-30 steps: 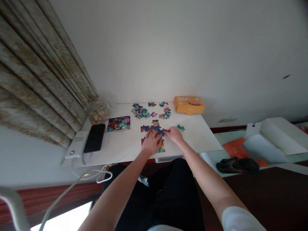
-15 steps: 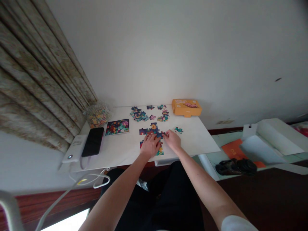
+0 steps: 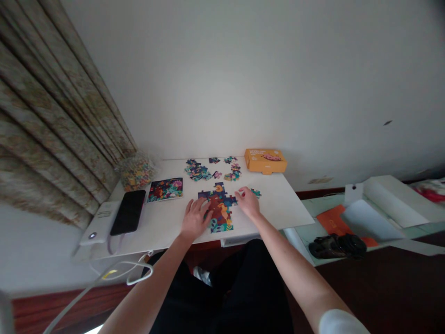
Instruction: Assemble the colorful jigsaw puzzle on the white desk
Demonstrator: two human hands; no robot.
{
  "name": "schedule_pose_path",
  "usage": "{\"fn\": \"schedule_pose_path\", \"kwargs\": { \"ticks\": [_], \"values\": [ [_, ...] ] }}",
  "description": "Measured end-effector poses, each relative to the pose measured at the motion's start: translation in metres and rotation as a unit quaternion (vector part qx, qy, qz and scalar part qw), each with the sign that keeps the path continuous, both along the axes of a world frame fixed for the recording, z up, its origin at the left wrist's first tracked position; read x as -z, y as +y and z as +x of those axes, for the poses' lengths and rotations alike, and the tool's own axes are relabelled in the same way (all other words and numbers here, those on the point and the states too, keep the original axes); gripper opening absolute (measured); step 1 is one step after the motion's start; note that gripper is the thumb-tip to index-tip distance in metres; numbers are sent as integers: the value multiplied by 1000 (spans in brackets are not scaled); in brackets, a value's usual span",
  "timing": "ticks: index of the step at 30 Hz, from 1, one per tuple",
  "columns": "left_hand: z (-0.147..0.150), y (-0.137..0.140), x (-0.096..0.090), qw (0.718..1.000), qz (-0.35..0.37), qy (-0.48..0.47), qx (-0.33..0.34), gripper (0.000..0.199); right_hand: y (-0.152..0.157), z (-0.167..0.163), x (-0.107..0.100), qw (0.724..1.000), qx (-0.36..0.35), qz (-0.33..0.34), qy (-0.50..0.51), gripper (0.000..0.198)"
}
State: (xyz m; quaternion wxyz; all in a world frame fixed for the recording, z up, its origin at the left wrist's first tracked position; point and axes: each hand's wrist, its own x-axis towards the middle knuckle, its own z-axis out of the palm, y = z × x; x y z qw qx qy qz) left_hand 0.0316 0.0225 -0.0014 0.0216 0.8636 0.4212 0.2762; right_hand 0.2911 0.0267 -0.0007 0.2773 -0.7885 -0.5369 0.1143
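Observation:
A partly joined jigsaw puzzle point(image 3: 219, 211) with a brown shape on dark blue lies on the white table. My left hand point(image 3: 195, 219) rests flat at its left side, fingers spread and the fingertips by its edge. Beside the puzzle's right edge is my right hand point(image 3: 248, 203), its fingers bent and thumb and index finger slightly apart, with no piece visible between them. A small teal group of pieces point(image 3: 256, 192) lies just behind that hand, partly covered by it. Farther back sits a heap of loose puzzle pieces point(image 3: 197, 170), with more pieces point(image 3: 235, 172) to the right.
A picture card point(image 3: 165, 189) lies left of the puzzle. Near it are a black phone point(image 3: 128, 212) on a cable, a white box point(image 3: 100, 222) and a clear bag of colourful bits point(image 3: 137, 171). An orange puzzle box point(image 3: 266, 161) stands at the back right.
My left hand has slid left off the joined pieces, uncovering the brown middle. The right hand has come slightly away from the puzzle's right edge. The view has shifted a little.

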Motion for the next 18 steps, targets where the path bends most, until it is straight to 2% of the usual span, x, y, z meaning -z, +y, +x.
{"fn": "schedule_pose_path", "kwargs": {
  "ticks": [4,9,12,15,18],
  "values": [
    [-7,0,4,1000,-6,19,-22,34,63,25,-6,1000,10,18,-14,28],
    [-1,1,5,999,-22,25,-22,34,139,43,-10,997,-69,-21,-18,43],
    [-2,2,7,999,-37,24,-22,34,159,47,-6,997,-67,-41,-17,45],
    [-3,3,7,998,-51,26,-15,34,165,50,-2,997,-56,-46,-15,47],
    [-3,3,7,998,-62,29,-12,33,166,54,-2,999,-42,-33,-3,40]
  ]
}}
